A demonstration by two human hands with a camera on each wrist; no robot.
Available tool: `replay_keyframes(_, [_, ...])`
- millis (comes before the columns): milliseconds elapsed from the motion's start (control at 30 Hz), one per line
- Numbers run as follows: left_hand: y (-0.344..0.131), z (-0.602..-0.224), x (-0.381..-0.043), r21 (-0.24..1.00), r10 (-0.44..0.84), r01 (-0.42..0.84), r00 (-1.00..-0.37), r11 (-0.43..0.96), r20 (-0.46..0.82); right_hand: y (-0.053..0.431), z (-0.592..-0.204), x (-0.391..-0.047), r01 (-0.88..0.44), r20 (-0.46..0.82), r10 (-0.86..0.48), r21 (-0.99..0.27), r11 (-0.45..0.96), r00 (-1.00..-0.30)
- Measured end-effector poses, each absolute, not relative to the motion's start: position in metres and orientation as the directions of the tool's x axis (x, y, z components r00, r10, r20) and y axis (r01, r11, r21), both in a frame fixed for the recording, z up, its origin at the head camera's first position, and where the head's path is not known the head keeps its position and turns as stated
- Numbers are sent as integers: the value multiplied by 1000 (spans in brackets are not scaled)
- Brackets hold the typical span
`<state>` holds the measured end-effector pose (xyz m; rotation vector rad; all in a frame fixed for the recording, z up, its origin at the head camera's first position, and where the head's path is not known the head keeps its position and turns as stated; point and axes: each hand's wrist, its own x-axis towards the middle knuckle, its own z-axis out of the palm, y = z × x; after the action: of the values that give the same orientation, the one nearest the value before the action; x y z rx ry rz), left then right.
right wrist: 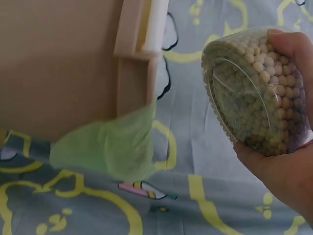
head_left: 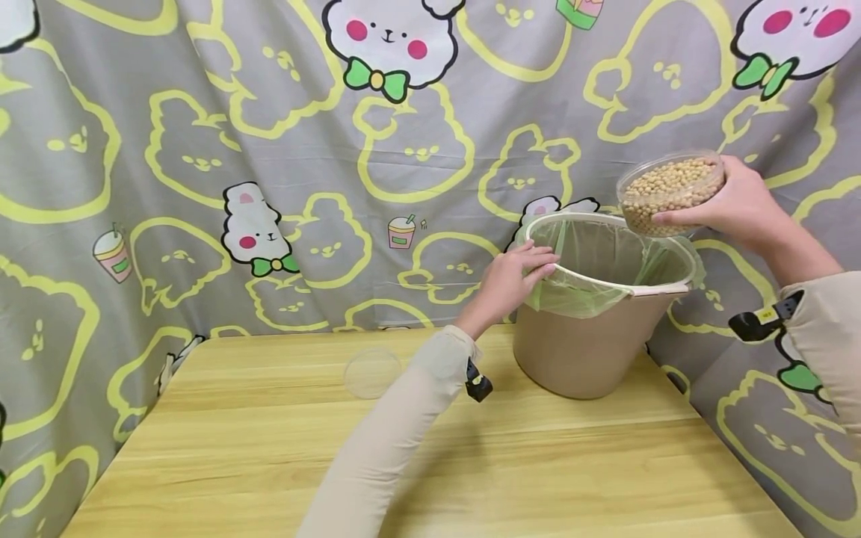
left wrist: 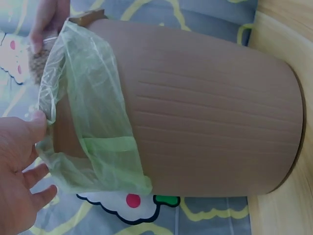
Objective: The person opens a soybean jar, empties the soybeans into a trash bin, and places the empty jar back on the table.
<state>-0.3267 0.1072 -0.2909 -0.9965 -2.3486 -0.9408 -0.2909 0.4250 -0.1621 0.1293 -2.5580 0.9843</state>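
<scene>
My right hand (head_left: 729, 202) grips a round clear plastic tub (right wrist: 230, 93) full of dried soybeans (head_left: 673, 179). The tub is tilted, held above the right rear part of the trash bin's rim. With its thumb and fingers, my left hand (head_left: 511, 280) holds the left side of the bin's pale rim. The brown trash bin (head_left: 578, 351) stands upright on the table, lined with a thin green bag (left wrist: 98, 103) folded over its edge. In the left wrist view, the thumb lies at the bag's edge. The bin's bottom inside is hidden.
A clear round lid (head_left: 372, 373) lies on the wooden table (head_left: 235, 448), left of the bin, beside my left forearm. A grey curtain (head_left: 303, 164) with yellow outlines and white cartoon animals hangs behind the table and along both sides.
</scene>
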Motion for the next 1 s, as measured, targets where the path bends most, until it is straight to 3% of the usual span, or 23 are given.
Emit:
replay_keyframes(300, [105, -287, -327, 429, 468, 725, -681, 539, 563, 432, -165, -301, -212, 391, -2, -496, 842, -921])
replay_keyframes(1000, [108, -295, -329, 371, 445, 759, -626, 535, 640, 441, -176, -317, -196, 374, -55, -349, 917, -926])
